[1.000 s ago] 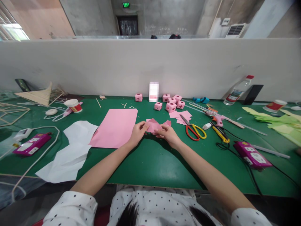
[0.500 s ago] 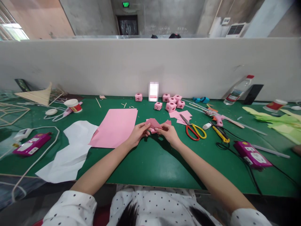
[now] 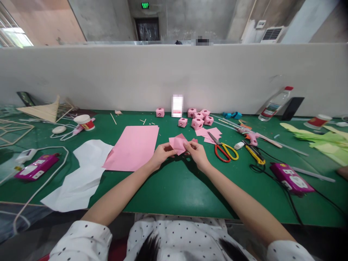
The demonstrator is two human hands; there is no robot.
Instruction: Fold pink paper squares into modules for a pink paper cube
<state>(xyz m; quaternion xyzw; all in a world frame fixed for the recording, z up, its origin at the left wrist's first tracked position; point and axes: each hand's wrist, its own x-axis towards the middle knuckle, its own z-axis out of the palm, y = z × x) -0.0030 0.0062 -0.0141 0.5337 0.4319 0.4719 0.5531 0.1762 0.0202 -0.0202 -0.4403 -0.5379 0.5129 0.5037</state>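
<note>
Between both hands, just above the green table, is a piece of folded pink paper. My left hand pinches its left side, and my right hand grips its right side with thumb and fingers. Some fingertips are hidden behind the folds. To the left lies a stack of pink paper sheets. Several folded pink paper cubes with openings in their faces stand beyond my hands. Small pink paper squares lie right of my hands, partly under the open blades of scissors.
A phone leans on the grey partition. At right are a utility knife, a pink glue gun, a purple power strip with cords and a water bottle. White paper and a paper cup are at left.
The folded pink paper has been turned and opened out, so more of its lighter face shows. Both hands have shifted slightly around it and still hold it.
</note>
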